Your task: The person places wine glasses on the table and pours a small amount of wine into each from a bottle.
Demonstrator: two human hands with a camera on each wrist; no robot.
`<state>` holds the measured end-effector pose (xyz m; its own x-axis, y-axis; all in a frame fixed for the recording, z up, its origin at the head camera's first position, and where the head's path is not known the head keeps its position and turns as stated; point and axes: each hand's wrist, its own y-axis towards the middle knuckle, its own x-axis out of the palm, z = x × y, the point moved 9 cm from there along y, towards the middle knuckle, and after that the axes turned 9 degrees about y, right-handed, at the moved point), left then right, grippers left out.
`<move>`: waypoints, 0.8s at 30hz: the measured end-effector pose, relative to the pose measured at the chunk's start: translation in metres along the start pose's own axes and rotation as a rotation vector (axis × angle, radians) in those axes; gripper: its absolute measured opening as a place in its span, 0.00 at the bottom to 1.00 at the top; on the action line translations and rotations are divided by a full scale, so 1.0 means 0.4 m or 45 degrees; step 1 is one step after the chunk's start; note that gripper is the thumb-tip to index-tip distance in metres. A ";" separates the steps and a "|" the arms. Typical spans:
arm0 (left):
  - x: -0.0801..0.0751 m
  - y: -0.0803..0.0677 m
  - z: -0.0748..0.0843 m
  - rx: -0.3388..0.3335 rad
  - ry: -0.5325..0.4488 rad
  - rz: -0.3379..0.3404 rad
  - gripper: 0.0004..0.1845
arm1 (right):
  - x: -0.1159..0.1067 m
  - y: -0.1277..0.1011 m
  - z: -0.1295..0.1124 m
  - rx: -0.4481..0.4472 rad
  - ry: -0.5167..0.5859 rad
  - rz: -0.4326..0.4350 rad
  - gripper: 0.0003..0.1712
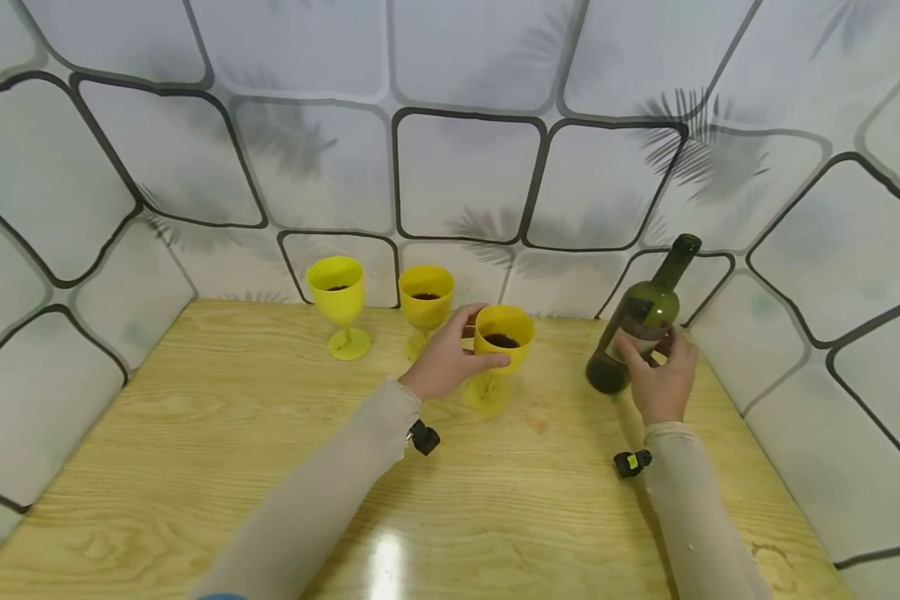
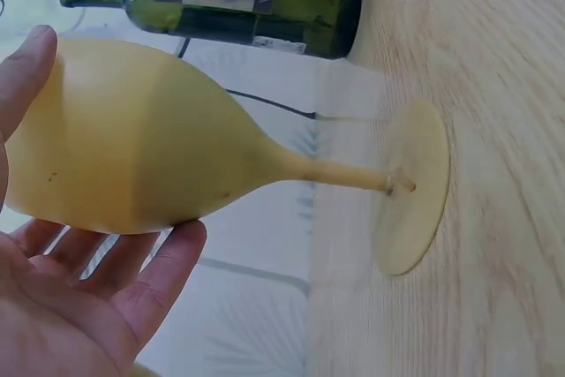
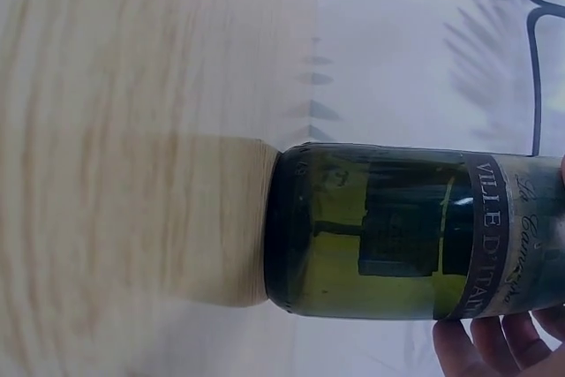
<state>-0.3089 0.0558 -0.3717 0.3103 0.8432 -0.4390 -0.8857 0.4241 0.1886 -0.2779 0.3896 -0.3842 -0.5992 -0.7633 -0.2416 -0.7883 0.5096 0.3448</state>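
Observation:
My left hand (image 1: pixel 450 354) holds the bowl of a yellow goblet (image 1: pixel 521 325), thumb on the near side and fingers round the other. Dark liquid shows inside it. In the left wrist view, the goblet's round foot (image 2: pixel 415 187) appears to rest on the table. Over on the right, my right hand (image 1: pixel 663 379) grips a green glass wine bottle (image 1: pixel 654 302) around its label. The bottle looks upright, its base (image 3: pixel 291 231) at the tabletop in the right wrist view. Part of the label is hidden by my fingers.
Two more yellow goblets stand left of my left hand: one farther left (image 1: pixel 337 287) and a middle one (image 1: pixel 426 292), both with dark liquid. My left hand partly covers the middle one's foot. A patterned wall (image 1: pixel 465 179) closes off the back and sides of the wooden table (image 1: pixel 217 442).

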 end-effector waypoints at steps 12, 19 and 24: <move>0.026 0.085 -0.006 -0.065 -0.038 0.122 0.47 | 0.007 -0.001 0.012 -0.005 0.014 -0.012 0.44; 0.046 0.132 -0.006 -0.054 -0.047 0.147 0.48 | 0.007 -0.005 0.017 0.003 0.004 -0.017 0.43; 0.052 0.161 0.001 -0.041 -0.035 0.160 0.49 | 0.012 -0.004 0.006 -0.031 -0.016 -0.016 0.43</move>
<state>-0.3593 0.1008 -0.3683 0.2050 0.8981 -0.3891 -0.9288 0.3039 0.2122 -0.2798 0.3860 -0.3883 -0.5910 -0.7646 -0.2572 -0.7922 0.4901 0.3635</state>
